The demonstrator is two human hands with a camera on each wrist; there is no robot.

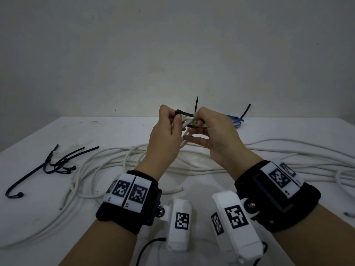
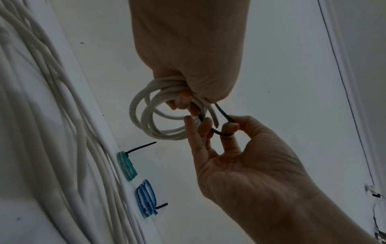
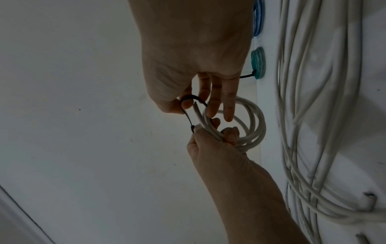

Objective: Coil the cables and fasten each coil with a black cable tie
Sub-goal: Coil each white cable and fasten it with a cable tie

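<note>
**Closing the tie around the small white coil**

The left hand (image 1: pixel 165 129) grips a small white cable coil (image 2: pixel 158 115) and the head end of a black cable tie (image 1: pixel 185 113), held up above the middle of the surface (image 1: pixel 288 131). The right hand (image 1: pixel 215 131) pinches the tie's strap, looped under the bundle. To do it well, the person should likely keep the turns bunched, feed the tail squarely into the head and pull it snug. The coil has a few loose turns with a cut end sticking out. Tied green (image 2: pixel 126 166) and blue coils (image 2: pixel 146 198) lie at the far edge.
</note>
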